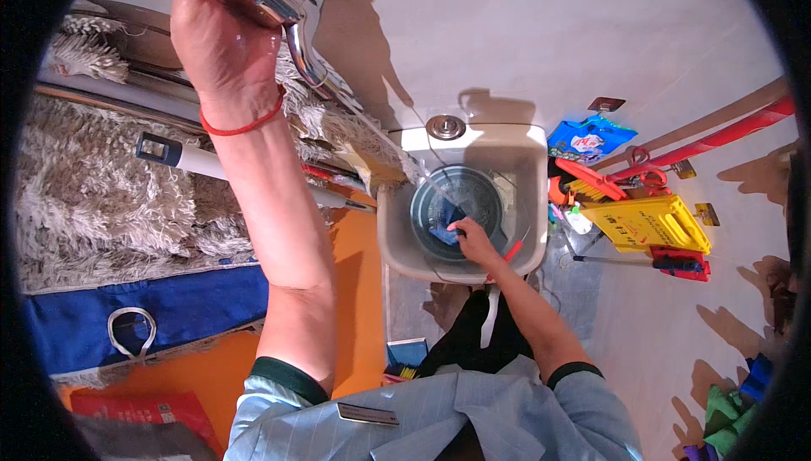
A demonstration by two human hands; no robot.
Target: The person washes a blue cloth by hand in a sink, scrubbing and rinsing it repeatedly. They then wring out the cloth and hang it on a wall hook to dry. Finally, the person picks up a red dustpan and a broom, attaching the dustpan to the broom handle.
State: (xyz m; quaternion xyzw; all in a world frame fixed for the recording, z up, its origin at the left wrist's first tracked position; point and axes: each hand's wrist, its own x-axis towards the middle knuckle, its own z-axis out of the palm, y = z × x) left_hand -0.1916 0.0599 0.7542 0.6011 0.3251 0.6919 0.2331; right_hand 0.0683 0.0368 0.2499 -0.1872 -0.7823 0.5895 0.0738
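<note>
My left hand, wet and with a red cord around the wrist, is raised at the upper left with its fingers curled over a chrome faucet. A thin stream of water runs from the spout into a round grey bucket. That bucket stands inside a pale utility sink. Over the bucket's near side, my right hand grips a dark blue cloth, partly lowered into the bucket. A red-handled item lies across the sink's front rim, beside my right forearm.
Grey mop heads and poles crowd the left. Right of the sink are a blue packet, a red-backed brush and a yellow floor sign. Coloured cloths hang at the lower right. A dustpan is near my legs.
</note>
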